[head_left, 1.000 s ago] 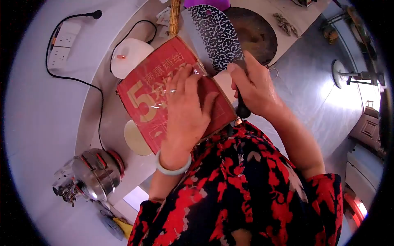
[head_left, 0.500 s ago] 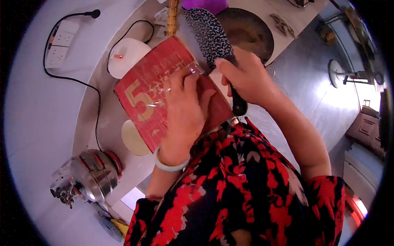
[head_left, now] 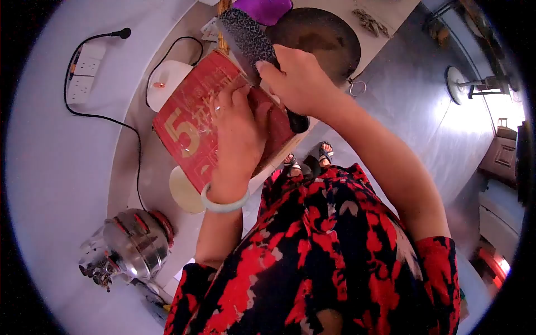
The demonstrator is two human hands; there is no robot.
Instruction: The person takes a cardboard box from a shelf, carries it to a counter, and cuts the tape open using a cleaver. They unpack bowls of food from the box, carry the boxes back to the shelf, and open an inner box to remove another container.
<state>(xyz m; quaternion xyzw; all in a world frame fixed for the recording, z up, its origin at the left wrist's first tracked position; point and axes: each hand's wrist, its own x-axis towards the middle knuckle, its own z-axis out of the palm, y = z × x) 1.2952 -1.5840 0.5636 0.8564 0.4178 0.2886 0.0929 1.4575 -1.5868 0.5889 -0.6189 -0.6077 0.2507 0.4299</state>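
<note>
A red cardboard box (head_left: 181,125) with a gold "5" and gold lettering lies tilted on the counter. My left hand (head_left: 237,125), with a ring and a pale bangle, rests flat on its top, fingers stretched out. In my right hand (head_left: 298,78) is a broad-bladed kitchen knife (head_left: 245,34) with a black-and-white speckled blade, gripped by its black handle. The blade is at the box's far right edge and points away from me. Whether it cuts into the cardboard I cannot tell.
A dark round pan (head_left: 349,47) and a purple item (head_left: 271,8) lie beyond the box. On the left are a white rounded appliance (head_left: 167,84), a corded wall socket (head_left: 84,72), a pale yellow disc (head_left: 184,192) and a shiny metal pot (head_left: 139,240). The counter edge runs along the right.
My right hand and the knife have moved left and up, closer over the box's edge. My left hand stays on the box. The view has shifted slightly, and my feet now show.
</note>
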